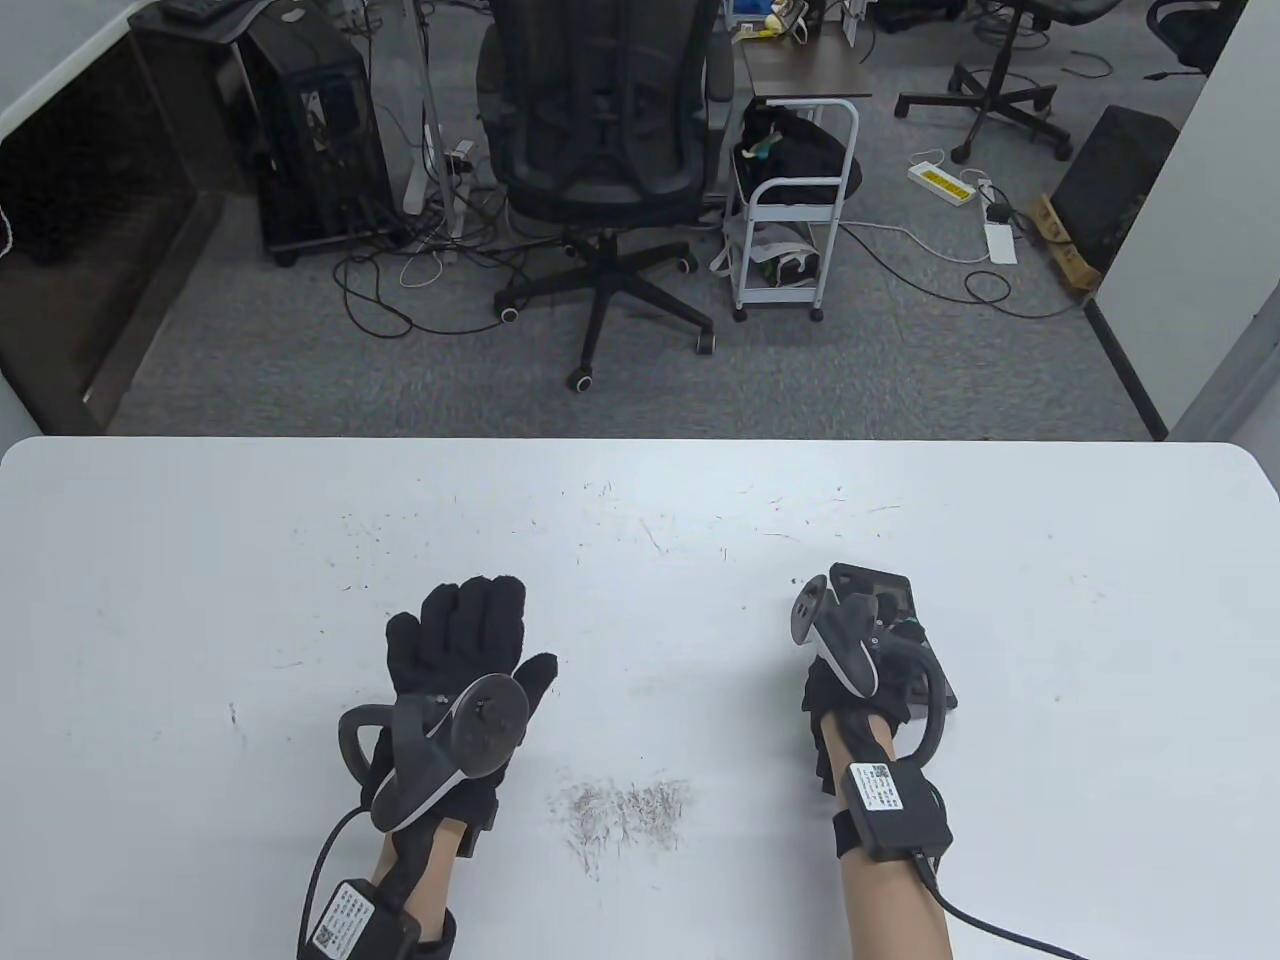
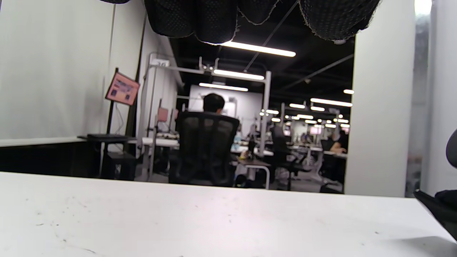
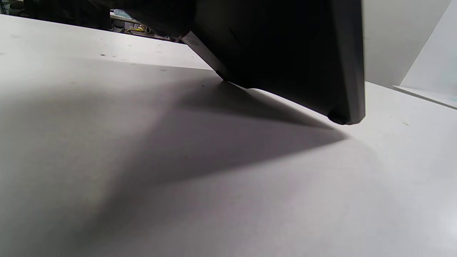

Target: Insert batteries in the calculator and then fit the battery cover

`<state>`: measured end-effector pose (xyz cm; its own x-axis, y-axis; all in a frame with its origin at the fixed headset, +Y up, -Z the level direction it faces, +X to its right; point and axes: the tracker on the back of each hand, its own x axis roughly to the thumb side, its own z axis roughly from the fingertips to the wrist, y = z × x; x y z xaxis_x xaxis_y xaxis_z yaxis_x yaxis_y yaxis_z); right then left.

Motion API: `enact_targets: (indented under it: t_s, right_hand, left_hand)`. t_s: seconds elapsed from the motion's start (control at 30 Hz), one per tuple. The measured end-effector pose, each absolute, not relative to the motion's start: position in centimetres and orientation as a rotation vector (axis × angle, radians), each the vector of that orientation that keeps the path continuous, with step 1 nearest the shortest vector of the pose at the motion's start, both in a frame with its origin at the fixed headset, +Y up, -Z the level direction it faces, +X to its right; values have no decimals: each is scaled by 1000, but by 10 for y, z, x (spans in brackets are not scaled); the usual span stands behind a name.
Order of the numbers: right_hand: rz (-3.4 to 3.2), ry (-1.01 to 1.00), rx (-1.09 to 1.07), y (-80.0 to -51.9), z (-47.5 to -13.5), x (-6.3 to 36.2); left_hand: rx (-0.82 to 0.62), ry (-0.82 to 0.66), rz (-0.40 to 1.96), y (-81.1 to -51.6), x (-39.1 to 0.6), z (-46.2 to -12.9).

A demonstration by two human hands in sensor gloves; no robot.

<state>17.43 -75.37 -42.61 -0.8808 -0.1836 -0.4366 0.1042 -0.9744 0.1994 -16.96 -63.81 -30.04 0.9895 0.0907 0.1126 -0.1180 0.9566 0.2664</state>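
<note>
The black calculator lies at the right of the white table, mostly hidden under my right hand. My right hand grips it. In the right wrist view the calculator is tilted, one edge on the table and the near corner raised. My left hand rests flat on the table, fingers stretched out and empty, well to the left of the calculator. In the left wrist view my fingertips hang at the top and a dark edge of the calculator shows at the right. No batteries or battery cover are in view.
A patch of grey scratch marks lies between my wrists. Beyond the table's far edge stand an office chair and a white cart on the floor.
</note>
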Motion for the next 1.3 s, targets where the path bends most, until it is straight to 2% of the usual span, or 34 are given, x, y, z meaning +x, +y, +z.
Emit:
enact_targets:
  t_s: [0.1,0.47,0.83,1.0,1.3]
  right_hand:
    - [-2876,-326,721,-761,-431,173]
    - [-2846,-316,755,-777,-443,166]
    - [-2928,-373,762,-770,-437,175]
    - [-3079,-379,628,-756,-423,178]
    - [-3588,-304,125,-709,-376,176]
  left_hand:
    - [274,-98,104,-638,-169,-300]
    - [267,-101,91,-638,-167,-300]
    - [261,-104,91,-639,-166,-301]
    - [249,-102,87,-641,-165,-302]
    - [234,-107,75,-644,-161,-303]
